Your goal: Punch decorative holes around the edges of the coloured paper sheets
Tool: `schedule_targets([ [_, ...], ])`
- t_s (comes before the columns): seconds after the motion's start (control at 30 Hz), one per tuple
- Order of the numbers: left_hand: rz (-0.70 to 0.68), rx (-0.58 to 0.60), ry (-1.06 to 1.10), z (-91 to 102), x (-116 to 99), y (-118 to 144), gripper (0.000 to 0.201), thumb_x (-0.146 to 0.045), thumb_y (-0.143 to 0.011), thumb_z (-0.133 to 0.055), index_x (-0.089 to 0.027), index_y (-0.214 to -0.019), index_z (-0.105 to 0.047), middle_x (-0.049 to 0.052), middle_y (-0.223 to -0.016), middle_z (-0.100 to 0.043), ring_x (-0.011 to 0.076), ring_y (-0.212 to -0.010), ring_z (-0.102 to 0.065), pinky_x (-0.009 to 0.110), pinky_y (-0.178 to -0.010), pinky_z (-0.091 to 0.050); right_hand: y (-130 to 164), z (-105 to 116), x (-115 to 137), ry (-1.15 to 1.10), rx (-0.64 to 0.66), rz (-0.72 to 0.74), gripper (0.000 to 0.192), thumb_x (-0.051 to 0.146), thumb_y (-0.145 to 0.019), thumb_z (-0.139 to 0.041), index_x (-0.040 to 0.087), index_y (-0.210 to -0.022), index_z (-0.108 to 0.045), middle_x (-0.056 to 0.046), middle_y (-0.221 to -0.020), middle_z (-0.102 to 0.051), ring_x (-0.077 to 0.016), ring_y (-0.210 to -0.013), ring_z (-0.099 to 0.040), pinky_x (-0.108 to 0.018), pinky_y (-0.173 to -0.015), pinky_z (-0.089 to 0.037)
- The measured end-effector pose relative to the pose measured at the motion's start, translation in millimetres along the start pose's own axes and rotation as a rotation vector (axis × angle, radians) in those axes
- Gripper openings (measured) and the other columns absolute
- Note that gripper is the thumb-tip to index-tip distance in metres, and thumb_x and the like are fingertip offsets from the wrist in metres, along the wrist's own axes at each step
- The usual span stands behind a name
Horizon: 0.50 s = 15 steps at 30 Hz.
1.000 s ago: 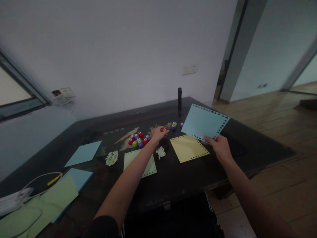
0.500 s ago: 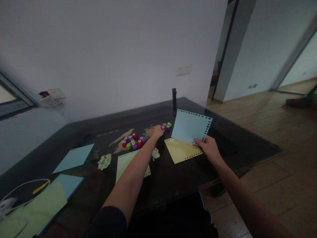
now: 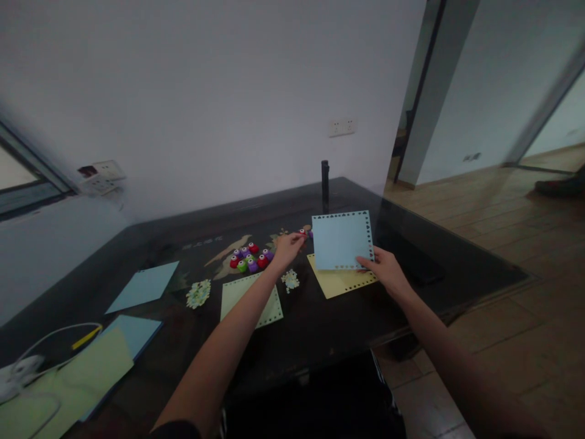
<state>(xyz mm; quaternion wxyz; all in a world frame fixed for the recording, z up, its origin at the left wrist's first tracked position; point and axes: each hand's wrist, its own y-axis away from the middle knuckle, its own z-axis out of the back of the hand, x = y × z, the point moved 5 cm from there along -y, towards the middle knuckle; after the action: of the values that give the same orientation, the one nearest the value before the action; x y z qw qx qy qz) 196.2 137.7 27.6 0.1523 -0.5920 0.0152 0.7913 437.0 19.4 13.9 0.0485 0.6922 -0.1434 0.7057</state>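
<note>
- The right hand (image 3: 386, 271) pinches the lower right corner of a blue punched sheet (image 3: 342, 240), its grip clamped on the paper, which is lifted and tilted above the table (image 3: 457, 268) toward the far right part.
- Under that sheet lies a yellow punched sheet (image 3: 340, 282), flat on the table, partly covered by the blue one.
- The left hand (image 3: 287, 247) reaches across the middle of the table, fingers curled around a small red craft punch (image 3: 302, 232); the grip looks closed on it, though it is small and hard to be sure.
- Just left of that hand sits a cluster of red, purple and green punches (image 3: 249, 258).
- A green punched sheet (image 3: 251, 297) lies under the left forearm, with little heaps of paper cutouts (image 3: 198, 293) beside it.
- A plain blue sheet (image 3: 143, 286) lies toward the left edge.
- At the near left corner, a stack of green and blue paper (image 3: 91, 366) and a white cable (image 3: 41, 344).
- A black cylinder (image 3: 325, 186) stands upright at the far edge.
</note>
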Motion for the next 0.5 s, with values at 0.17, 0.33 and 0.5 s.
schedule_targets([
  [0.17,0.044,0.112,0.002,-10.7,-8.2,35.8,0.025,-0.035,-0.08,-0.055,-0.014,-0.086,-0.066,0.007,-0.083,-0.069,0.0153,-0.065,-0.062,0.024,-0.054,-0.044,-0.7,-5.8,-3.9,0.005,0.06,-0.042,0.035,0.032,-0.057,-0.076,0.016,-0.087,-0.067,-0.004,-0.08,-0.072,-0.0199,-0.066,-0.066,-0.036,-0.063,-0.057],
  [0.33,0.027,0.096,-0.01,-11.2,-14.9,42.6,0.008,-0.019,-0.076,-0.059,-0.012,-0.078,-0.063,0.002,-0.063,-0.064,0.0128,-0.058,-0.06,0.023,-0.057,-0.044,0.9,-10.0,-5.3,0.013,0.127,-0.07,0.037,0.033,-0.058,-0.076,0.017,-0.089,-0.066,-0.005,-0.083,-0.072,-0.02,-0.069,-0.066,-0.036,-0.065,-0.057],
  [0.5,-0.023,0.085,-0.033,-9.3,-18.6,43.6,0.002,-0.013,-0.074,-0.059,-0.012,-0.072,-0.06,0.001,-0.06,-0.063,0.0123,-0.057,-0.061,0.024,-0.06,-0.046,-0.4,-8.3,-7.5,0.046,0.131,-0.045,0.039,0.039,-0.061,-0.075,0.016,-0.091,-0.066,-0.006,-0.085,-0.072,-0.0209,-0.071,-0.066,-0.037,-0.069,-0.055],
])
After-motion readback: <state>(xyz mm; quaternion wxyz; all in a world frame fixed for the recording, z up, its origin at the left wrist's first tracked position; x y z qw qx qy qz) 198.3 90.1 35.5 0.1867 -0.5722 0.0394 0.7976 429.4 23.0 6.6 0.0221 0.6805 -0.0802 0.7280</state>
